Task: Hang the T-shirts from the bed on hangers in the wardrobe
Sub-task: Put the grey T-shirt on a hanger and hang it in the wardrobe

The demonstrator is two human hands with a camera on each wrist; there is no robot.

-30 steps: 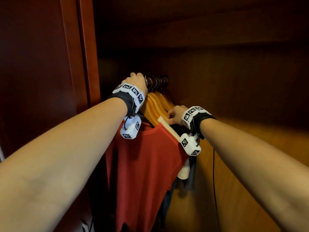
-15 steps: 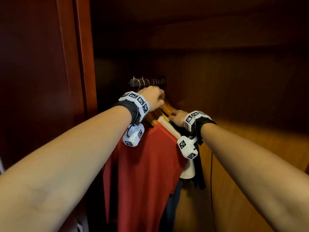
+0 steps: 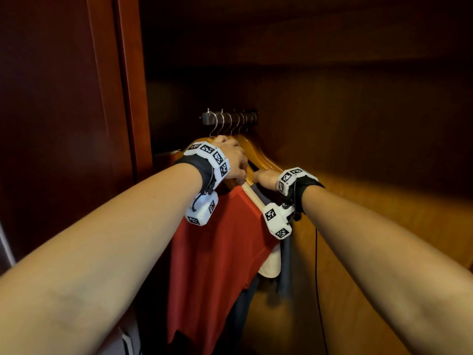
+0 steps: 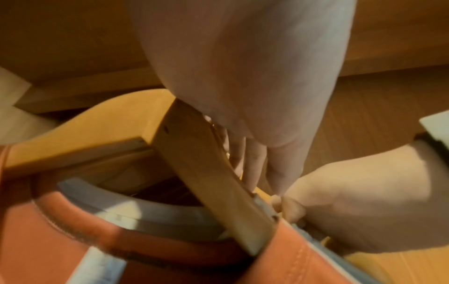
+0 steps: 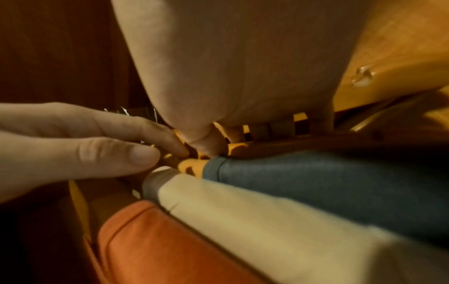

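A red T-shirt (image 3: 217,252) hangs on a wooden hanger (image 4: 211,173) whose hook sits on the wardrobe rail (image 3: 230,118). My left hand (image 3: 231,160) lies over the hanger's neck, with its fingers (image 4: 250,163) down the far side and its thumb (image 5: 131,157) on the near side. Just to the right, my right hand (image 3: 265,176) has its fingers curled onto the hangers behind, by the red shirt's shoulder seam. Behind the red shirt hang a cream T-shirt (image 5: 267,221) and a blue-grey one (image 5: 328,182). The right fingertips are hidden.
Several metal hooks (image 3: 238,124) crowd the short rail. The dark wardrobe door and frame (image 3: 128,98) stand close on the left, and the wooden side wall (image 3: 371,213) is close on the right. A thin black cable (image 3: 316,252) hangs below my right wrist.
My left hand has come down from the rail to the neck of the red shirt's hanger. My right hand stayed at the hangers' right shoulders, shifting slightly.
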